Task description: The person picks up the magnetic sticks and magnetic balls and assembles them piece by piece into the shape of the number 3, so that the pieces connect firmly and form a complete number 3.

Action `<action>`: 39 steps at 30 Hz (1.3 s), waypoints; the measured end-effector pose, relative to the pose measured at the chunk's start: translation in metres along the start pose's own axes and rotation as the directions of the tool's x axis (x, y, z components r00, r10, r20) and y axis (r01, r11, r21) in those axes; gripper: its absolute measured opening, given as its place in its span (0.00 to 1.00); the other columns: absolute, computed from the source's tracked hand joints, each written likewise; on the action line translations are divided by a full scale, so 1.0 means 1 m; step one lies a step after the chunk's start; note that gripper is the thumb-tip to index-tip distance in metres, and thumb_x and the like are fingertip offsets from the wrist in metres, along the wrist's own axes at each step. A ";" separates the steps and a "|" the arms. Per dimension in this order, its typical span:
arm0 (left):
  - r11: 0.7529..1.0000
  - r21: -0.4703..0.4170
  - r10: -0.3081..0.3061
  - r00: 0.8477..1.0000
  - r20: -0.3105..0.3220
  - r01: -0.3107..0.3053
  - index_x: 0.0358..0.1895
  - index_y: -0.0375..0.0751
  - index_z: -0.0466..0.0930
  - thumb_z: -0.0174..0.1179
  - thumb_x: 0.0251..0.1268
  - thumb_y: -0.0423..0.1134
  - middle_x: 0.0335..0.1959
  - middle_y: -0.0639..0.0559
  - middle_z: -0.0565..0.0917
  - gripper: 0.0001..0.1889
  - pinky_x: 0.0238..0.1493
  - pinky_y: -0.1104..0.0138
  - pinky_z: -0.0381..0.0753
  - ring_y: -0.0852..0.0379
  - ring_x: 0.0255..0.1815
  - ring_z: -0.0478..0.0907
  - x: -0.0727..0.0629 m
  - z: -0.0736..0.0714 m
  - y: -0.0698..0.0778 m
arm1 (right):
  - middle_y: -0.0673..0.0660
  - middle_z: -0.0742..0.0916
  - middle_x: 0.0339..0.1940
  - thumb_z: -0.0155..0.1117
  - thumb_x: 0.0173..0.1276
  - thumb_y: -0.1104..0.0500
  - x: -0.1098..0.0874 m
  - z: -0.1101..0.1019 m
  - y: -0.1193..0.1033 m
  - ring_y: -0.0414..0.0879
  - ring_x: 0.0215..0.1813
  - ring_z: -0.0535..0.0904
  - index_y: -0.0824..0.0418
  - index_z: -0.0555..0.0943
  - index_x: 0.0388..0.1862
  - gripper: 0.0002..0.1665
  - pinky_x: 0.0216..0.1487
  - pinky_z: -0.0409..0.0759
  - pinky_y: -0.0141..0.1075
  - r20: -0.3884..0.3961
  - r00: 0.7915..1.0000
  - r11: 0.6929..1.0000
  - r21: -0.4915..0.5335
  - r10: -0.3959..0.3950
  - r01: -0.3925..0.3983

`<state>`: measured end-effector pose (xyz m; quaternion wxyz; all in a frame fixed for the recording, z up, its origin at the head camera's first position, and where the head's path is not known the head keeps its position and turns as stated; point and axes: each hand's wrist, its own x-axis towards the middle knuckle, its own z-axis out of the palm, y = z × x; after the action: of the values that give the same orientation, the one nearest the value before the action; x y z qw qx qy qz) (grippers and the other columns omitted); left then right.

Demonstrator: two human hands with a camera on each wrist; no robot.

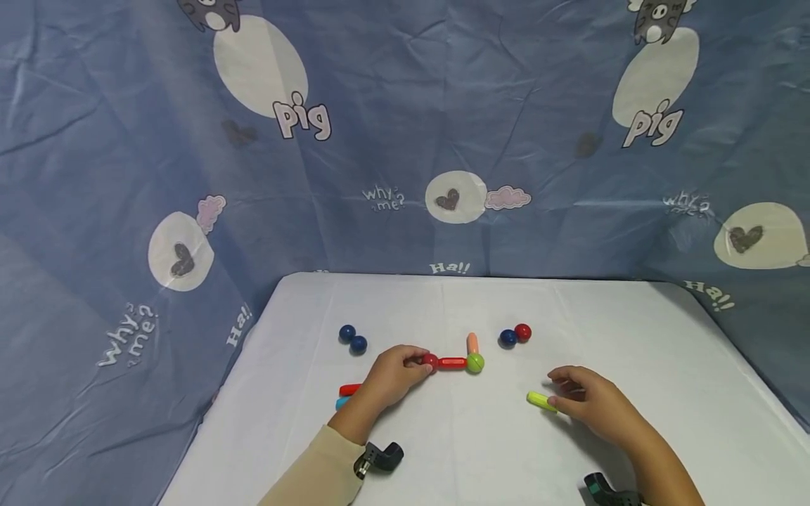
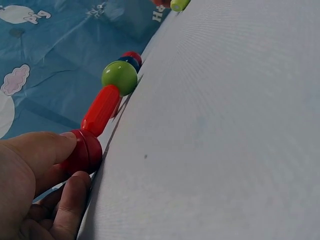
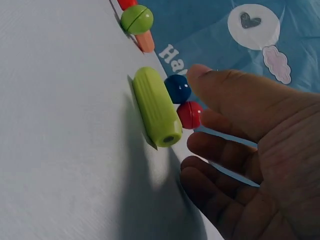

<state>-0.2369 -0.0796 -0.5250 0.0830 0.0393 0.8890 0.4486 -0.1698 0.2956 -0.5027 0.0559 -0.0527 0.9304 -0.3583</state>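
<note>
My left hand [image 1: 394, 376] pinches a red ball [image 2: 85, 152] between thumb and fingers. A red stick [image 1: 452, 363] joins that ball to a green ball [image 1: 475, 362], and an orange stick [image 1: 472, 344] extends from the green ball toward the back. My right hand [image 1: 588, 399] is beside a yellow-green stick [image 3: 157, 107] lying on the white table. In the right wrist view its loosely bent fingers are apart from the stick, with nothing between them.
Two blue balls [image 1: 358, 344] sit at the back left. Behind the joined pieces are another blue ball [image 1: 508, 339] and red ball [image 1: 522, 332], side by side. Another red stick [image 1: 349, 389] and a blue stick [image 1: 342, 403] lie partly behind my left arm. A printed blue cloth [image 1: 392, 140] hangs behind the table.
</note>
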 end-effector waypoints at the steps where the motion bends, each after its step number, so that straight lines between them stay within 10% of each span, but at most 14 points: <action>1: 1.000 0.003 -0.007 1.000 -0.002 0.007 0.56 0.53 0.89 0.73 0.67 0.48 0.49 0.56 0.85 0.17 0.53 0.57 0.84 0.56 0.47 0.79 -0.001 -0.001 0.000 | 0.58 0.87 0.59 0.79 0.64 0.47 0.000 0.001 0.000 0.52 0.55 0.86 0.58 0.83 0.61 0.30 0.57 0.85 0.51 0.005 1.000 1.000 0.009 -0.008 0.008; 21: 0.993 0.106 0.048 0.998 -0.037 -0.044 0.57 0.43 0.87 0.71 0.68 0.46 0.47 0.51 0.85 0.18 0.54 0.57 0.85 0.55 0.46 0.80 0.000 0.000 0.015 | 0.49 0.89 0.50 0.79 0.65 0.54 0.004 0.012 0.000 0.43 0.51 0.84 0.53 0.87 0.53 0.19 0.54 0.85 0.37 -0.003 1.000 1.000 -0.013 -0.002 0.002; 28: 0.956 0.290 0.076 0.989 -0.127 -0.036 0.62 0.48 0.85 0.69 0.67 0.56 0.59 0.49 0.82 0.25 0.58 0.57 0.86 0.50 0.62 0.77 0.002 0.014 0.039 | 0.48 0.89 0.50 0.79 0.65 0.51 0.004 0.012 -0.001 0.43 0.51 0.84 0.52 0.86 0.54 0.20 0.54 0.85 0.41 0.002 1.000 0.999 -0.019 0.027 -0.027; 39: 0.874 0.461 0.205 0.977 -0.058 -0.156 0.48 0.53 0.92 0.70 0.62 0.63 0.43 0.56 0.86 0.22 0.50 0.56 0.75 0.52 0.48 0.79 0.016 0.050 0.063 | 0.48 0.90 0.49 0.78 0.66 0.50 0.005 0.014 -0.001 0.43 0.51 0.85 0.53 0.86 0.54 0.20 0.55 0.85 0.44 -0.003 0.999 0.999 -0.009 0.049 -0.049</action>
<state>-0.2436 -0.0008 -0.5054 -0.0173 0.1168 0.9645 0.2360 -0.1727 0.2847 -0.5125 0.0631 -0.0296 0.9332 -0.3526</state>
